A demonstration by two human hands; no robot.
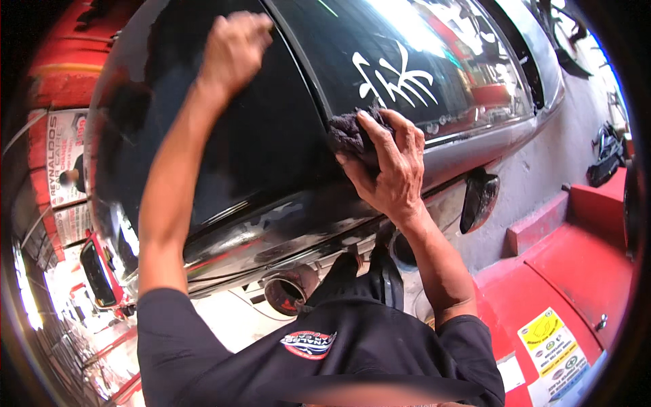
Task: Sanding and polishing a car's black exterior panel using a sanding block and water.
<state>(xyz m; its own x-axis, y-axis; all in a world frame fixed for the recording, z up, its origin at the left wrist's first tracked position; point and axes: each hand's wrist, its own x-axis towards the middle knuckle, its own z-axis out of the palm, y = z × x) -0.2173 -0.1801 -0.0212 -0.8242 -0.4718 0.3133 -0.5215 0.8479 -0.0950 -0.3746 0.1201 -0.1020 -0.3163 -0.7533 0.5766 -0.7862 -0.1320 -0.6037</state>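
My right hand (pixel 393 159) grips a bunched dark cloth (pixel 354 133). The cloth lies against the lower corner of the car's dark windshield (pixel 468 88), beside the roof edge. White brush-like decal strokes (pixel 400 78) show on the glass just beyond my fingers. My left hand (pixel 237 47), smeared a little by motion, is closed like a fist over the black car roof (pixel 264 136). Whatever it may hold is hidden.
A dark side mirror (pixel 479 201) sticks out from the car to the right of my right forearm. Near my legs stands an open cylindrical container (pixel 290 290). At the lower right is a red cabinet-like surface (pixel 563 271) bearing a yellow and white notice (pixel 555 353). Banners (pixel 66 159) hang at the left.
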